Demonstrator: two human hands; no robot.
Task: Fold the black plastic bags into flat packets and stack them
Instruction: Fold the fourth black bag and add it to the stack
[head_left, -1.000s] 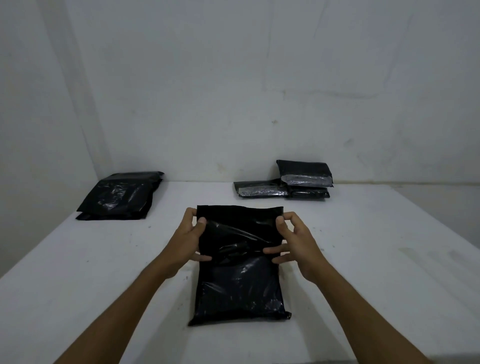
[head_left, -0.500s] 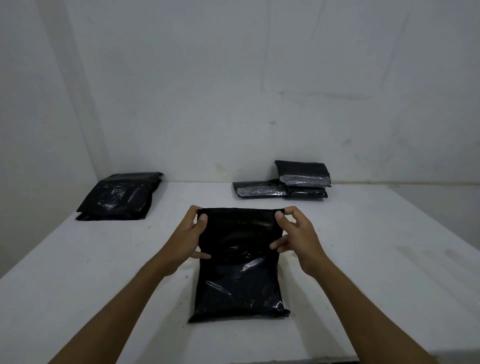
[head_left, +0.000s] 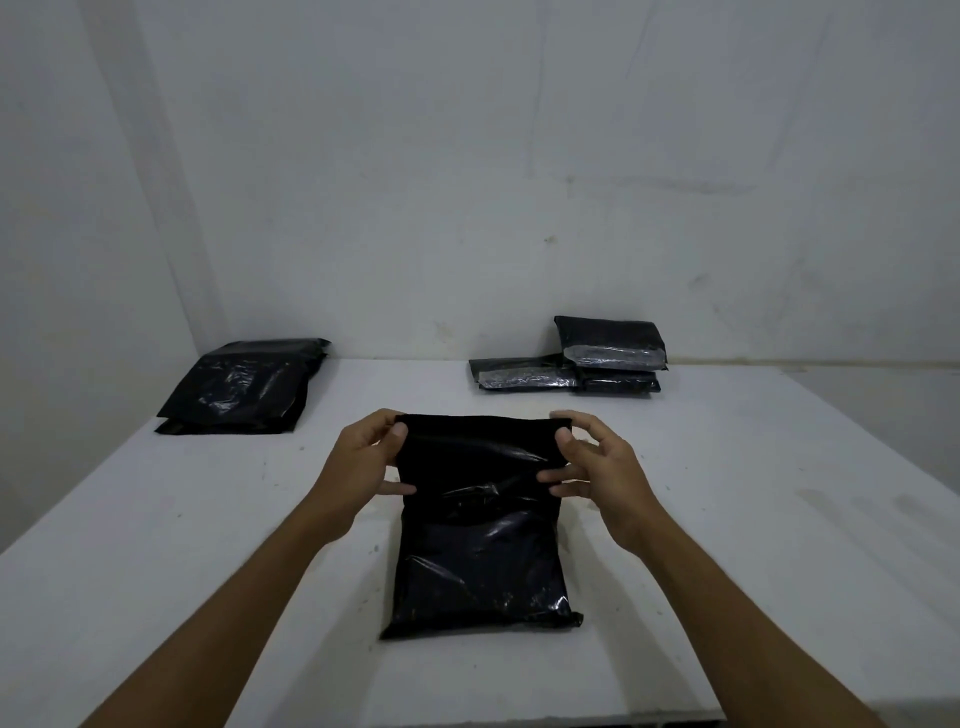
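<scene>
A black plastic bag (head_left: 480, 551) lies lengthwise on the white table (head_left: 727, 519) in front of me. Its near part rests flat while its far end is lifted a little. My left hand (head_left: 361, 462) pinches the far left corner between thumb and fingers. My right hand (head_left: 597, 467) pinches the far right corner the same way. A pile of unfolded black bags (head_left: 241, 387) sits at the back left. Folded black packets (head_left: 571, 361) are stacked at the back, right of centre, against the wall.
A white wall closes off the table's far side and another wall runs along its left. The table's near edge shows at the bottom of the view, and its right edge drops off at the far right.
Both hands have slid along the bag's sides toward its far end, from about the middle to the far corners. The bag's far flap is now held taut between them.
</scene>
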